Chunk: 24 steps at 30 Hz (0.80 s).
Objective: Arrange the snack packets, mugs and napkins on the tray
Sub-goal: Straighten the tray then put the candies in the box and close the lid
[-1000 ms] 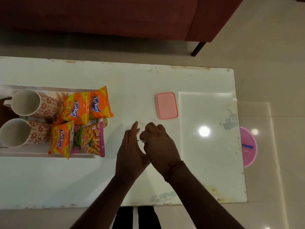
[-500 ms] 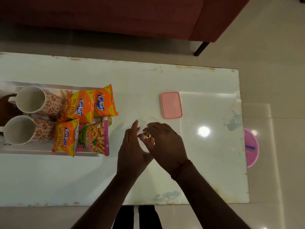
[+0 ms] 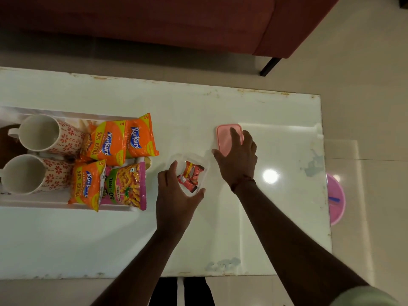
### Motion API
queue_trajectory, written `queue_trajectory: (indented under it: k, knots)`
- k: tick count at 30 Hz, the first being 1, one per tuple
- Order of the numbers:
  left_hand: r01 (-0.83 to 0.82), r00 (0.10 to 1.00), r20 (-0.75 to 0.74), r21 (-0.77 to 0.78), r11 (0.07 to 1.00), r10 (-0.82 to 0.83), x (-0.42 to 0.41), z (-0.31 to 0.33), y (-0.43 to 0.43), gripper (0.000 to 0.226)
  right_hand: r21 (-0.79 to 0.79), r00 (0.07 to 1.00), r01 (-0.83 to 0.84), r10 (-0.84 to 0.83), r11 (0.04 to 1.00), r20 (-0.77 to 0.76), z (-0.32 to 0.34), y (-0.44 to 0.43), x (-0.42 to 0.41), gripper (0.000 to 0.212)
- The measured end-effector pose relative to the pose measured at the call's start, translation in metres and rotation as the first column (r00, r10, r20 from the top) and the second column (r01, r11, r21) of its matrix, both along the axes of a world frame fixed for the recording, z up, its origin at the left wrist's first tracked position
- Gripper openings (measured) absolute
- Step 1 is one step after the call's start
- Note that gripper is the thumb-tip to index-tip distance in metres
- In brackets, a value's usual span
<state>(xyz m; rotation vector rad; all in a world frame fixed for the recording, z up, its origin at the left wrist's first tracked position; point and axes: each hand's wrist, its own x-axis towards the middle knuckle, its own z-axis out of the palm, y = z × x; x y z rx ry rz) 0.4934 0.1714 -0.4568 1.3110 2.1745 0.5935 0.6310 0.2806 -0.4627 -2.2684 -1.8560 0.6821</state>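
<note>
A white tray (image 3: 33,200) at the left holds two white mugs with red flowers, the far mug (image 3: 47,133) and the near mug (image 3: 33,174), lying with mouths toward me. Beside them lie several snack packets: orange ones (image 3: 108,143) (image 3: 140,136) (image 3: 87,185) and a pink and green one (image 3: 127,187). My left hand (image 3: 174,197) cups a small clear container (image 3: 199,161) holding small red wrapped sweets (image 3: 191,175). My right hand (image 3: 239,159) rests with spread fingers on a pink lid (image 3: 223,138). No napkins are in view.
The white table (image 3: 198,107) ends at the right near a pink round object (image 3: 335,203) on the floor. A dark red sofa (image 3: 154,23) stands beyond the far edge. A small gold round thing (image 3: 147,161) sits by the tray corner.
My hands were together over the container, handling a small sweet. They have parted: the right reached up right onto the pink lid, and the left stayed around the container.
</note>
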Motion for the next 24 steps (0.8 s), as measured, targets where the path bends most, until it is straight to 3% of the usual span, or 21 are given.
queue_trajectory:
  k: [4,12,18,24]
  knots:
    - [-0.038,0.999,-0.011,0.015,0.999,0.038,0.006,-0.002,0.006,0.091,-0.038,0.997,-0.041,0.044,0.998,0.066,-0.008,0.006,-0.002,0.078]
    - [-0.12,0.993,0.012,0.024,0.992,0.12,0.019,-0.002,0.009,0.092,-0.008,0.99,-0.095,0.095,0.995,0.1,-0.005,0.006,-0.004,0.058]
    - [-0.093,0.992,0.083,-0.019,0.996,0.094,0.016,0.002,0.008,0.099,0.108,0.995,-0.1,0.099,0.989,0.015,0.004,0.005,0.0,0.036]
    - [-0.095,0.985,0.136,-0.055,0.994,0.102,-0.002,0.006,0.002,0.063,0.192,0.999,0.029,-0.021,0.981,-0.042,0.015,-0.005,0.016,0.034]
